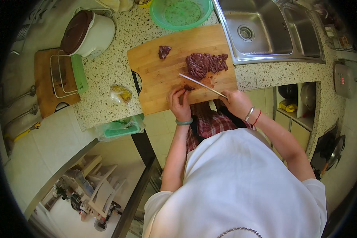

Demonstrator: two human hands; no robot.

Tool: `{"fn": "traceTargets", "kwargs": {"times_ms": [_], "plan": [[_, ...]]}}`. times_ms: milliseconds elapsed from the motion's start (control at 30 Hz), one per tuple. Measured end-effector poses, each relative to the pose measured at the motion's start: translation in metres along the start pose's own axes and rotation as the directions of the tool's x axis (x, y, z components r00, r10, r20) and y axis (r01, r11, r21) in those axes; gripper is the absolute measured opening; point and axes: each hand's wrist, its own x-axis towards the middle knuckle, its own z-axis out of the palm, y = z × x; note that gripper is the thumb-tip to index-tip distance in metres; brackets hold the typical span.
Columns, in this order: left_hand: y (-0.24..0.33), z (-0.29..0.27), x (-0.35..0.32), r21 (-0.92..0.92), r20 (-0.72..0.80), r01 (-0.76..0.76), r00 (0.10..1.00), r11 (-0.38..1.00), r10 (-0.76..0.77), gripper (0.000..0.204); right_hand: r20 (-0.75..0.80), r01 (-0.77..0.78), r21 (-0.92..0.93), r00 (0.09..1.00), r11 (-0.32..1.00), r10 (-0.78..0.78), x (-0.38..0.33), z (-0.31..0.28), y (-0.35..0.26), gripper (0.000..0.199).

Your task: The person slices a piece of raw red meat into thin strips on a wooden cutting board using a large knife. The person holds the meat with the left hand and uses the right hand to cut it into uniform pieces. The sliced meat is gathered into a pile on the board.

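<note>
My right hand (237, 104) is wrapped round the handle of a knife (202, 84), whose blade shows edge-on as a thin pale line slanting up to the left. Close to the blade, the bent fingers of my left hand (179, 104) grip a small piece of dark red meat (189, 87), partly covered by the fingertips. Both hands are over the near side of a wooden cutting board (152, 75). Beyond the knife lies a heap of sliced meat (206, 65), and a separate chunk of meat (164, 52) sits farther left. Reddish juice stains the wood around the heap.
A green basin (181, 14) stands behind the board, with a steel double sink (261, 33) to its right. Leftward are a white cooker with a brown lid (95, 35), a small plastic bag (121, 94) and a lined green bin (125, 127) at the counter edge.
</note>
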Motion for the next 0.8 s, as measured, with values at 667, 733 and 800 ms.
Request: {"fn": "traceTargets", "kwargs": {"times_ms": [667, 733, 800], "plan": [[-0.009, 0.007, -0.005, 0.134, 0.084, -0.064, 0.995, 0.989, 0.053, 0.013, 0.115, 0.045, -0.188, 0.993, 0.981, -0.024, -0.013, 0.023, -0.015, 0.008], [-0.008, 0.006, -0.005, 0.132, 0.086, -0.071, 0.994, 0.989, 0.060, 0.013, 0.149, 0.043, -0.189, 0.989, 0.981, -0.014, -0.013, 0.022, -0.017, 0.008], [-0.008, 0.007, -0.005, 0.135, 0.092, -0.080, 0.993, 0.988, 0.068, 0.014, 0.146, 0.037, -0.179, 0.989, 0.983, -0.011, -0.012, 0.022, -0.017, 0.009]]}}
